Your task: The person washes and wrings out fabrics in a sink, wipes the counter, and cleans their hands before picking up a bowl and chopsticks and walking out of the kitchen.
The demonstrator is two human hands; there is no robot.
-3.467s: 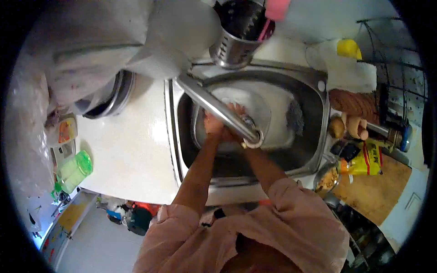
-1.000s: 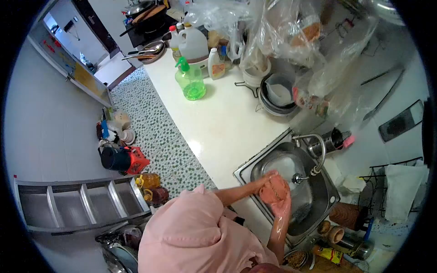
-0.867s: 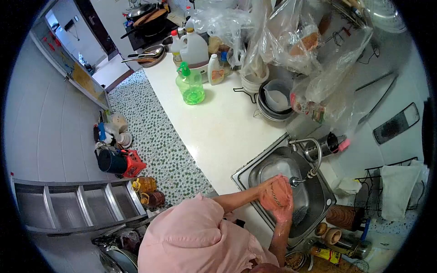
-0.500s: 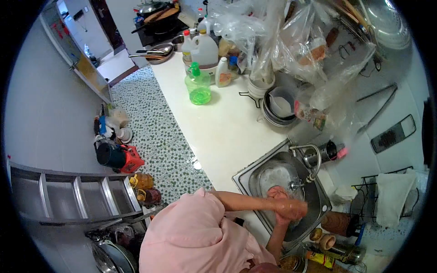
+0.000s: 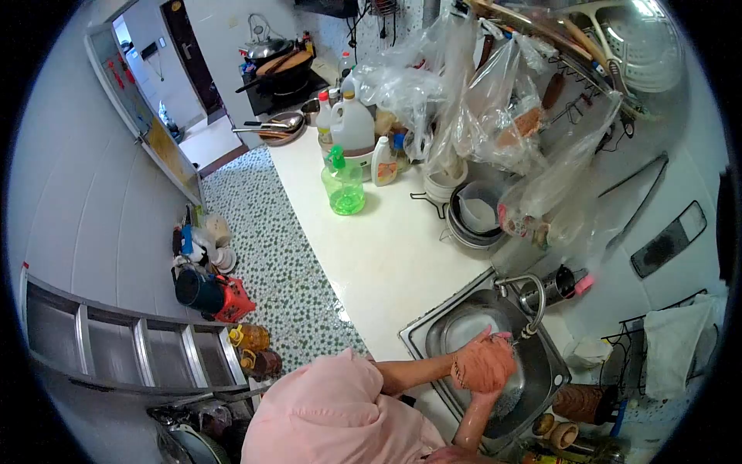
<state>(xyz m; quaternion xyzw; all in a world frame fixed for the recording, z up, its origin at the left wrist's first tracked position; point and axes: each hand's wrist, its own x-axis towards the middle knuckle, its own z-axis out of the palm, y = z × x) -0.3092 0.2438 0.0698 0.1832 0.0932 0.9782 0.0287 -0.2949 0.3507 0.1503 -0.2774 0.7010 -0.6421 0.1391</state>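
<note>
My left hand (image 5: 473, 362) and my right hand (image 5: 498, 379) are pressed together over the metal sink (image 5: 533, 406), fingers closed. They look wet and reddish. A small pink patch shows at their upper edge, but what lies between the palms is hidden. A dark twisted band crosses near my left wrist. The curved faucet (image 5: 541, 298) ends just above and beside my hands. Behind them in the sink sits a round, shallow vessel (image 5: 447, 329), partly covered by my left hand and forearm.
Stacked bowls (image 5: 473, 224), a green spray bottle (image 5: 345, 193) and a white jug (image 5: 353, 127) stand on the counter (image 5: 386, 271). Plastic bags (image 5: 495, 116) hang above. A utensil holder (image 5: 558, 286) is behind the faucet; a brown ridged object (image 5: 580, 402) lies right of the sink.
The view has swung from straight over the sink to a wider one along the counter. Since half a second ago, my left hand has drawn back from across my right, and both are together nearer the faucet.
</note>
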